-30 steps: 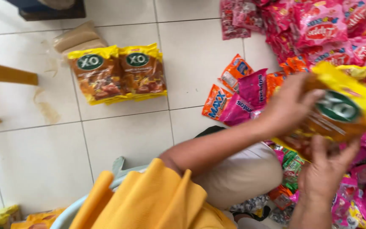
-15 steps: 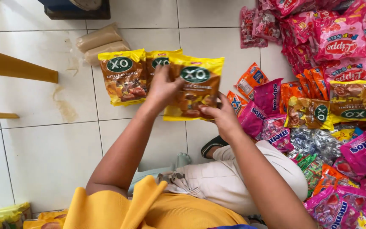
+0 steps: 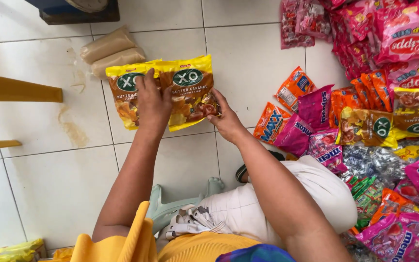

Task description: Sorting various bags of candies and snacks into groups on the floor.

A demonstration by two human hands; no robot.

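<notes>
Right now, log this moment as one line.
left hand: on yellow bag | right hand: at its right edge | second yellow bag: under, on floor | candy pile: right

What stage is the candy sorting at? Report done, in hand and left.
Done: one yellow candy bag lies on the floor tiles. In hand: the left hand and right hand press a second yellow bag beside it. Left: matching yellow bags remain in the mixed candy heap.
</notes>
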